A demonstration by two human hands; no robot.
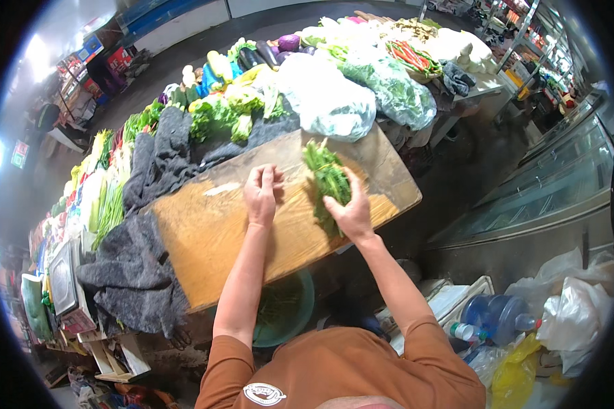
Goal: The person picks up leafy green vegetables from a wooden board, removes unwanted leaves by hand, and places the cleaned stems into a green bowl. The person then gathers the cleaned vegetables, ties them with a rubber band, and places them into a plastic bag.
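Note:
My right hand (352,212) grips a bunch of leafy greens (330,176), its thumb on the near side and fingers around the far side. A thin yellowish band crosses the bunch near its cut stem ends, which point away from me. Beneath the greens is a worn wooden board (210,240) with a scuffed grey far edge. To the left of the bunch, my left hand (262,197) is held above the board with its fingers curled in. Nothing shows in it, though the inside of the palm is partly hidden.
Dark grey cloths (133,276) lie along the board's left side. Beyond it are a filled plastic bag (332,102), eggplants (256,55) and red chilies (407,55). A scale (66,276) stands left. Below are a green tub (286,312) and a large blue bottle (496,317).

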